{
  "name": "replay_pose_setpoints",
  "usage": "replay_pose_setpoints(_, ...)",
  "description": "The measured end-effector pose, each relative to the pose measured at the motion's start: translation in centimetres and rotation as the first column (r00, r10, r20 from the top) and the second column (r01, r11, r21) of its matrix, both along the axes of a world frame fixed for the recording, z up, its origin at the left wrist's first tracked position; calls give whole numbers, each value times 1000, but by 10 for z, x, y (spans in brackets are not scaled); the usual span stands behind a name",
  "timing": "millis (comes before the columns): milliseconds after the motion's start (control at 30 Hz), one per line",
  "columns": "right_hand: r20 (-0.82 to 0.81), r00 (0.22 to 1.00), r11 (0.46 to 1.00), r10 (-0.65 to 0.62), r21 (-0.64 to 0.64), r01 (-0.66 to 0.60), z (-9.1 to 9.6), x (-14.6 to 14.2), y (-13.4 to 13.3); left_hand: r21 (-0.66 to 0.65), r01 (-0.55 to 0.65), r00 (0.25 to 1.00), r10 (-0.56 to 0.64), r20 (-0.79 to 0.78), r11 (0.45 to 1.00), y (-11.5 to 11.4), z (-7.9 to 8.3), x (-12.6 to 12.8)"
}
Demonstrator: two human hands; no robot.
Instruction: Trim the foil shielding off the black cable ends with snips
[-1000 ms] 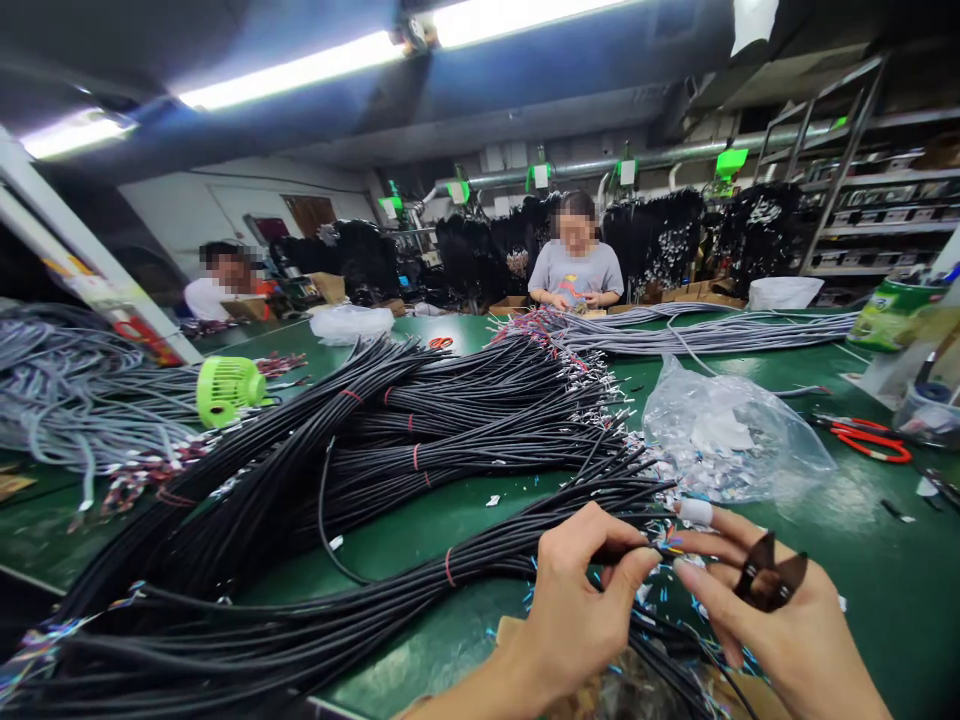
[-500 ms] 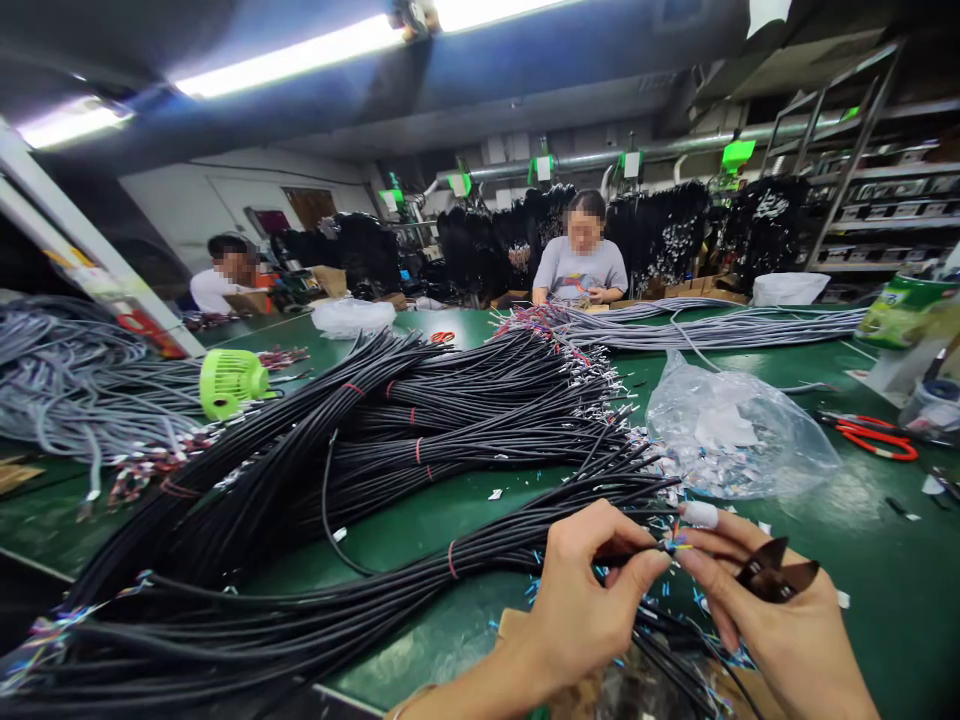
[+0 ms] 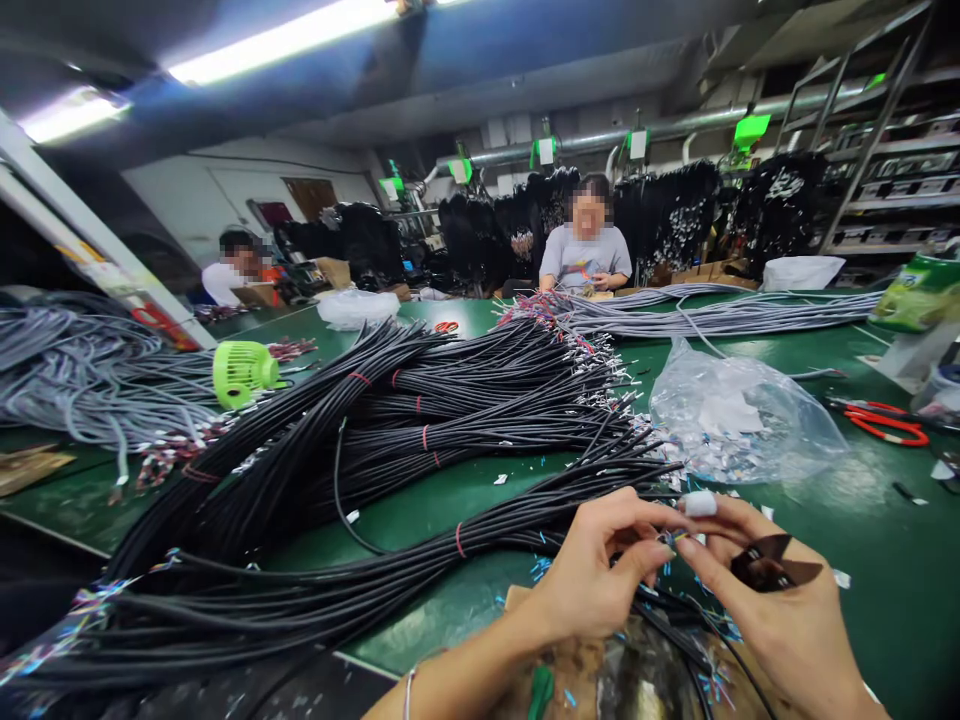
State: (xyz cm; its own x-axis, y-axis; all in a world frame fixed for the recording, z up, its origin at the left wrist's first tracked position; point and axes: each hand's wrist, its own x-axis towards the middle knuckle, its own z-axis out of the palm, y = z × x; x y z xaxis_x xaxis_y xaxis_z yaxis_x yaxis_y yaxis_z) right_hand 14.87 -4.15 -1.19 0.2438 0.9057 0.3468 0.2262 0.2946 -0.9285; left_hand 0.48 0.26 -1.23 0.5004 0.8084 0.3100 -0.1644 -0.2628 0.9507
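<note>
A cable end (image 3: 673, 538) with fine coloured wires sits right of centre in the lower half of the frame, pinched between thumb and forefinger of the left hand (image 3: 596, 565); most of it is covered by the fingers, so which cable it belongs to is hard to make out. The right hand (image 3: 791, 610), its fingertips drawn in close to the same wires, has a dark-bladed tool (image 3: 765, 565) tucked in its palm, the tool's lower part hidden; whether its thumb grips a wire cannot be told. A white wrap (image 3: 699, 503) covers one right fingertip. Beneath the hands, cardboard (image 3: 581, 675) and blue wire snippets run off the bottom edge. Black cables (image 3: 360, 580) in tied bundles stretch from lower left to centre, some cut off at the left. Just above the right hand, a clear bag (image 3: 750, 415) holds white and bluish scraps; at the right edge a cup (image 3: 943, 390) is cropped, its contents unclear, below a green packet (image 3: 919, 290). Red-handled pliers (image 3: 889, 422) lie near the cup. The green worktop (image 3: 892, 535) also carries a green fan (image 3: 244, 375) and grey cables (image 3: 90, 370) at left. Beyond it, two people sit, under strip lights (image 3: 285, 42), with shelves (image 3: 900, 195) at upper right.
</note>
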Motion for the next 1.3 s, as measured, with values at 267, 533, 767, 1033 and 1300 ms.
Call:
replay_pose_setpoints(267,292,940,972,-178,204,120,4,25,18,-92,207,977,-201,66,974,6,12,-14)
replay_pose_setpoints(533,243,932,953,-269,208,220,14,38,19,250,129,836,31,-548,960,15,-6,-10)
replay_pose_setpoints(767,334,925,978,-182,161,134,13,34,18,673,255,534,479,-697,694,27,-35,11)
replay_pose_setpoints(1033,542,838,992,-61,129,-11,7,32,24,691,310,421,558,-715,653,26,-35,20)
replay_pose_setpoints(1300,586,806,986,-76,164,-27,-1,34,32,695,315,397,575,-715,647,27,-35,24)
